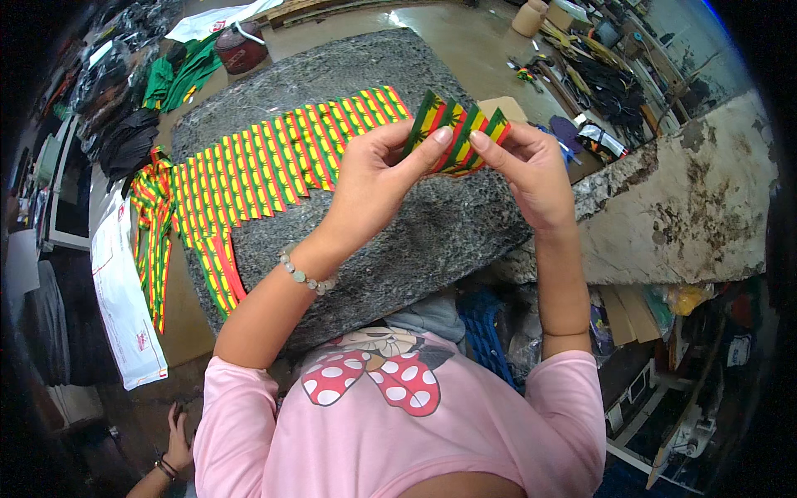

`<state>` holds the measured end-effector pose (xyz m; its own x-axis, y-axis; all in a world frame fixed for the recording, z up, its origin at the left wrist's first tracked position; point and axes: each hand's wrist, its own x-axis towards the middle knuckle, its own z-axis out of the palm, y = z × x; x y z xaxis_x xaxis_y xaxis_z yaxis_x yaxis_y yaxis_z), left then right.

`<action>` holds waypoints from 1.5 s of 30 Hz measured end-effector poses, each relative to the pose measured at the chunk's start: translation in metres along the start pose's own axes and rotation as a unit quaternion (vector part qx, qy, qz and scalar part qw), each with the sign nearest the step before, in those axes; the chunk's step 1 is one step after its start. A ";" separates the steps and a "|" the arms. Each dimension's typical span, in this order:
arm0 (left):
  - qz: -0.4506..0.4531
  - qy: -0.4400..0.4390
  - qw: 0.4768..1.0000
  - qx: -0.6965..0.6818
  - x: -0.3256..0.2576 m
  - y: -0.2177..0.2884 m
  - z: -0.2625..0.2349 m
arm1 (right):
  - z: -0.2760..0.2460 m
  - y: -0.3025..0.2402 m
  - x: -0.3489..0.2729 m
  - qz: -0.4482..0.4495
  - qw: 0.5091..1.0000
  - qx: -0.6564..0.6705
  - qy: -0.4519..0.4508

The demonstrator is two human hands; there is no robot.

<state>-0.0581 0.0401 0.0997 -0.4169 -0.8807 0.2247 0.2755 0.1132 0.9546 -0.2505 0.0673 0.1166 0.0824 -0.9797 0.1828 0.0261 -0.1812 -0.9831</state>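
Between both hands, above the right part of a grey felt-like pad, I hold a small stack of striped fabric pieces (455, 139) in green, yellow and red with dark leaf shapes. My left hand (378, 166) pinches their left side, thumb on top. On their right side my right hand (531, 166) grips in the same way, thumb on top. Left of my hands, a wide striped fabric sheet (257, 162) of the same pattern lies across the pad (390, 249). At its left end, loose striped strips (154, 224) hang over the pad's edge.
A white printed bag (124, 299) lies at the left, below dark plastic-wrapped bundles. Green cloth (184, 73) and a dark red bucket (242, 48) stand beyond the pad. A stained board (681, 199) is at the right. Another person's hand (177, 440) shows at lower left.
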 end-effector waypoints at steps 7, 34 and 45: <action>-0.027 0.018 0.999 0.008 -0.010 0.017 -0.022 | 0.019 -0.006 0.010 -0.036 0.999 -0.009 -0.028; 0.026 0.139 0.967 -0.210 -0.004 0.038 -0.110 | 0.008 -0.068 -0.039 -0.147 0.942 -0.249 -0.168; -0.033 0.012 0.997 -0.062 -0.012 0.024 -0.060 | 0.079 -0.040 0.019 -0.048 0.965 -0.189 -0.176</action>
<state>0.0053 0.0260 0.1082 -0.4180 -0.8950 0.1554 0.3541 -0.0030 0.9352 -0.1713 0.0628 0.1607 0.4326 -0.8791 0.2002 -0.3098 -0.3535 -0.8826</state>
